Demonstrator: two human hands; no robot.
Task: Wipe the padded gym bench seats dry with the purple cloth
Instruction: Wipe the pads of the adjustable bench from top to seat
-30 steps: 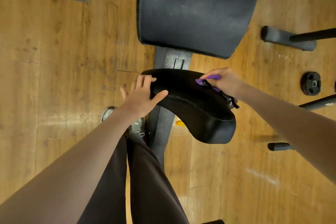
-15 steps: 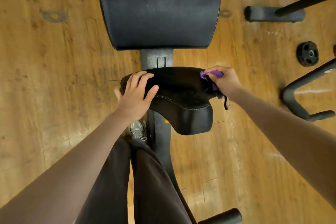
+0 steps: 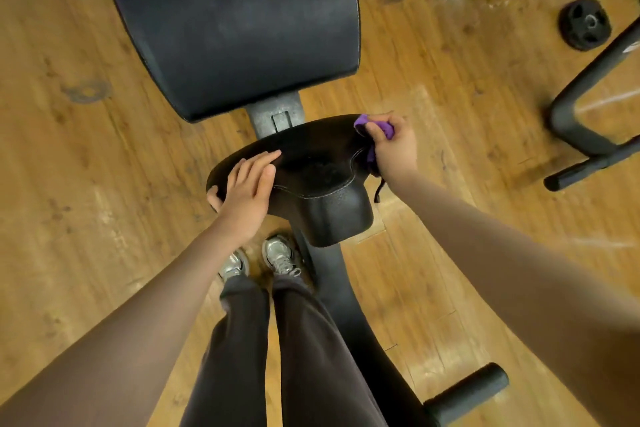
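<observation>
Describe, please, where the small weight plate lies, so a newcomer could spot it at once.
Start at the large black back pad at the top. Look right across the wooden floor to the far edge. There a small round black weight plate lies flat, alone beside long frame tubes, the only disc with a centre hole.

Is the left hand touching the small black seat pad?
Touching. The head view shows the left hand lying flat on the seat pad, fingers on top, thumb at its edge.
</observation>
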